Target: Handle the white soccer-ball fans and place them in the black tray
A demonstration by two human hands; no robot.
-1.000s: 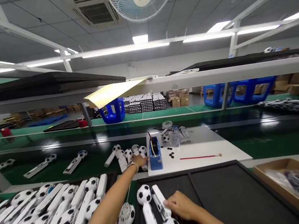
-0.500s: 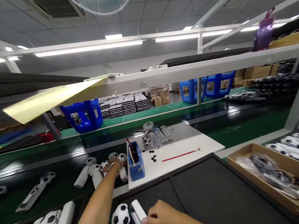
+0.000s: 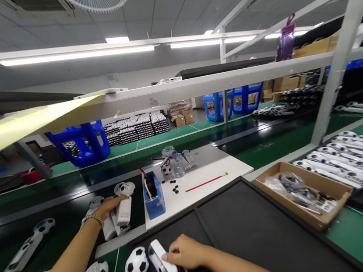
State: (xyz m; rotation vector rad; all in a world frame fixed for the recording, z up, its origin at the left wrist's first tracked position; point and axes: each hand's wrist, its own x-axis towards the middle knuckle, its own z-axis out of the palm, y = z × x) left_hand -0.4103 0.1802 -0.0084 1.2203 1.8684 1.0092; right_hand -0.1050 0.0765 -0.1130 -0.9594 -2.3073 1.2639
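My left hand (image 3: 109, 207) grips a white handheld fan with a football-patterned head (image 3: 124, 202) and holds it just above the dark conveyor belt (image 3: 60, 209), beside other such fans (image 3: 108, 229). My right hand (image 3: 184, 253) rests on an open white fan handle (image 3: 161, 264) lying on the black mat (image 3: 255, 233), next to a football-patterned head (image 3: 137, 262).
A blue tape dispenser (image 3: 153, 197), small black discs (image 3: 173, 186), a red stick (image 3: 206, 182) and a bottle (image 3: 178, 166) lie on a white board (image 3: 223, 170). A cardboard box of cables (image 3: 303, 193) stands to the right. More fans (image 3: 32, 241) ride the belt.
My left hand closed on a fan from the group on the belt and lifted it toward me. The view swung right, and my right hand stayed on the handle.
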